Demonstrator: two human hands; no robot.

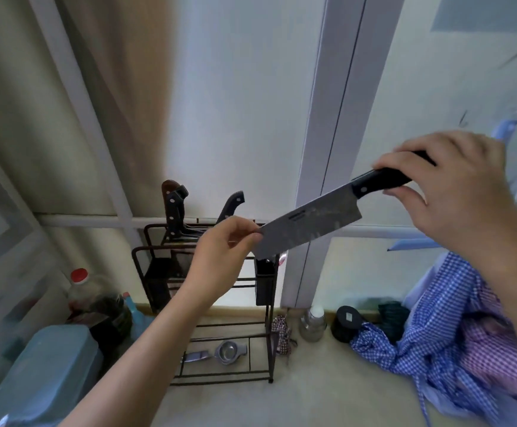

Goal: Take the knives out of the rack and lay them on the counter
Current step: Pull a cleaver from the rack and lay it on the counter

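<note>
A wide cleaver (309, 229) with a black handle hangs in the air above and right of the dark wire knife rack (201, 303). My right hand (454, 198) grips its handle. My left hand (223, 257) pinches the front corner of the blade between thumb and fingers. Three knives with dark handles (174, 208) (231, 204) still stand in the rack's top slots, behind my left hand. The beige counter (312, 396) stretches below the cleaver.
A blue lidded tub (44, 374) and bottles, one with a red cap (78, 277), stand left of the rack. A metal strainer (229, 352) lies on the rack's lowest shelf. A steel flask (312, 323), a black jar (346, 323) and checked cloths (454, 343) fill the right.
</note>
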